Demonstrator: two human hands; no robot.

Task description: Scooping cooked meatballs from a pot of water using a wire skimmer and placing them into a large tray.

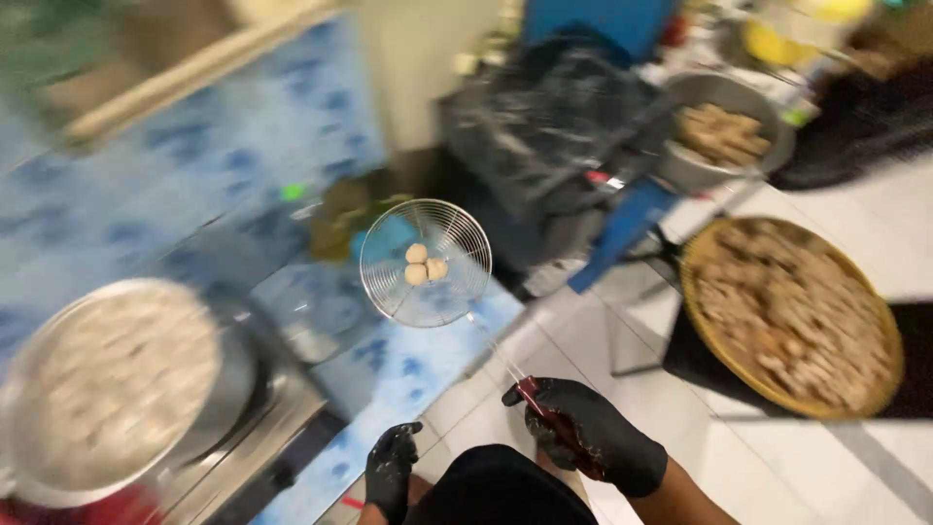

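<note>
A large round metal pot (107,384) of pale contents sits far left of the fingers. The black-gloved left hand (392,470) hangs loosely curled, empty. The black-gloved right hand (583,436) grips the red handle of a round wire skimmer (425,262) — three pale balls (425,264) rest in it, above the fingers. Right of them lies a wide round woven tray (789,316) of brownish pieces.

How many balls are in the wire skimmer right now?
3 balls, clustered touching near the middle of the skimmer: one on top, one lower left, one at right. The right hand holds the handle. None looks hidden.
</note>
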